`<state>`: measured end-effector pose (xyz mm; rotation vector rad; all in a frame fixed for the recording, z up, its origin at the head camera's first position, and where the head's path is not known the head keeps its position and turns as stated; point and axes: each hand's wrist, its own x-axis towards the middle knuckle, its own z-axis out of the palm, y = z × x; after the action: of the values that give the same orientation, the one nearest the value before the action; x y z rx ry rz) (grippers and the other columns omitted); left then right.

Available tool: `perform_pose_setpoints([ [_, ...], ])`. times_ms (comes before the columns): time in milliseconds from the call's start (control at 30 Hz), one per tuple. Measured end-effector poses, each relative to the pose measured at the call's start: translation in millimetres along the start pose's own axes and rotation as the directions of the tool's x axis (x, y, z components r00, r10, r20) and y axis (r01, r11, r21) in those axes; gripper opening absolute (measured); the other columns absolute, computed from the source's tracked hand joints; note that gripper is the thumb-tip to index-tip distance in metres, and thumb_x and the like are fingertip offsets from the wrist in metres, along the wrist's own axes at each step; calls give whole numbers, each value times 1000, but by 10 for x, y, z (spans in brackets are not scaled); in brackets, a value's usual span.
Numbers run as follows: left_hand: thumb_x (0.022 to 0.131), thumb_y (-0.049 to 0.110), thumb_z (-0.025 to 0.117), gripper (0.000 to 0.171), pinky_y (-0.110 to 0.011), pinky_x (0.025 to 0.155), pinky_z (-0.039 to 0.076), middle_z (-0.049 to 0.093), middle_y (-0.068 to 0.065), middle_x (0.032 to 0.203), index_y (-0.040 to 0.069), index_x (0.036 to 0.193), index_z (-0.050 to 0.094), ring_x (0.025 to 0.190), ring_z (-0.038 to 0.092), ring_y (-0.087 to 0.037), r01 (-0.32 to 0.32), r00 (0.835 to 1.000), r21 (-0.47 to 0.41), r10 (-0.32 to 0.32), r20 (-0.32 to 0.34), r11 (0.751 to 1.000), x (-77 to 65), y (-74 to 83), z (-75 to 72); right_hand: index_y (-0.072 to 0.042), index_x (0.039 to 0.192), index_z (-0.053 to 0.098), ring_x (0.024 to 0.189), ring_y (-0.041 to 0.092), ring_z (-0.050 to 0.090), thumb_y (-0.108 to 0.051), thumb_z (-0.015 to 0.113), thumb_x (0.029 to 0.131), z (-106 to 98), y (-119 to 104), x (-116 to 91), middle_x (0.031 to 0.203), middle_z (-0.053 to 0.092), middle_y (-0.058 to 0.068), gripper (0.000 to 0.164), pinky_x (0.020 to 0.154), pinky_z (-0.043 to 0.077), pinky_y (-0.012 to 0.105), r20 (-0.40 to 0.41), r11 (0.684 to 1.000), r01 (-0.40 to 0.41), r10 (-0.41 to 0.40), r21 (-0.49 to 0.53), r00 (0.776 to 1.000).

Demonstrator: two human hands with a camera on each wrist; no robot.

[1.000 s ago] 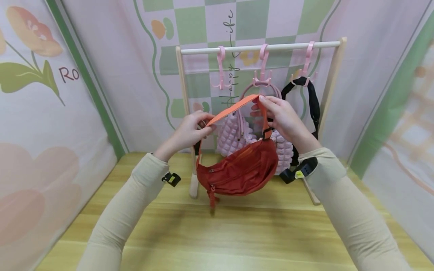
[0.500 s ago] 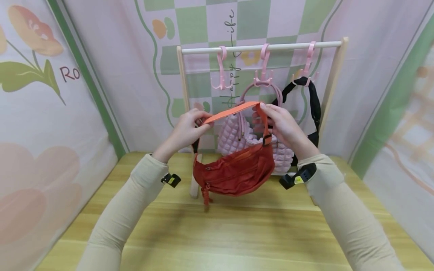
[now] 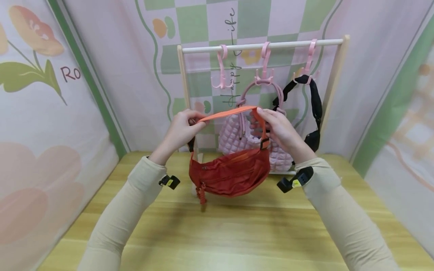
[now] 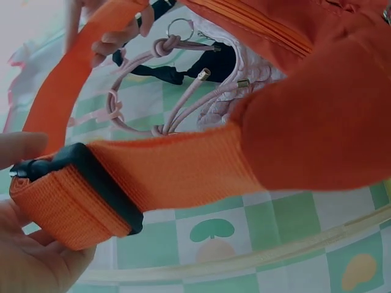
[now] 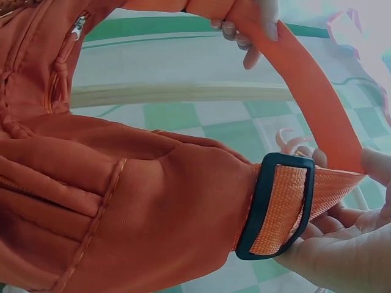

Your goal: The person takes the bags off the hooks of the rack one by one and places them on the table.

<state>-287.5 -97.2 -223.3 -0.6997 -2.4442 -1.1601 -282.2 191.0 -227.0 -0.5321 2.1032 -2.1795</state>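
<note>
A red waist bag [image 3: 232,173] hangs in the air over the table, its zipped front toward me and a zipper tassel dangling at its left. Above it the orange strap [image 3: 230,113] stretches between my hands. My left hand [image 3: 184,128] pinches the strap's left end; in the left wrist view a black buckle [image 4: 107,186] sits at those fingers. My right hand [image 3: 281,130] pinches the strap at the upper right, thumb on top. In the right wrist view a black slider [image 5: 276,206] lies beside the right fingers.
Behind the bag stands a rack with a white bar [image 3: 291,44] and wooden posts. Three pink hooks hang on it: the left hook [image 3: 222,71] is bare, the middle one bears a pink quilted bag [image 3: 234,131], the right one a black bag [image 3: 312,141]. Fabric walls surround the wooden table [image 3: 217,233].
Both hands have shifted slightly left with the waist bag. My right hand has come down, so the strap now lies closer to level and the bag hangs less tilted.
</note>
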Motion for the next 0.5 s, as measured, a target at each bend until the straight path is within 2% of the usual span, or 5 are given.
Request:
perform_pose_setpoints([
  [333, 88, 24, 66, 16, -26, 57, 41, 65, -5, 79, 9, 90, 73, 65, 52, -17, 51, 998, -15, -52, -22, 999, -46, -42, -37, -8, 111, 55, 82, 11, 66, -37, 51, 97, 60, 116, 11, 86, 64, -3, 32, 77, 56, 28, 14, 1000, -17, 17, 16, 1000],
  [500, 88, 25, 67, 16, -25, 51, 37, 60, -2, 69, 10, 88, 72, 56, 48, -14, 89, 996, -37, -90, -13, 995, -81, -77, -33, -10, 109, 55, 84, 12, 66, -41, 50, 97, 77, 165, -1, 86, 62, -4, 33, 77, 54, 27, 6, 999, -33, 34, -17, 999],
])
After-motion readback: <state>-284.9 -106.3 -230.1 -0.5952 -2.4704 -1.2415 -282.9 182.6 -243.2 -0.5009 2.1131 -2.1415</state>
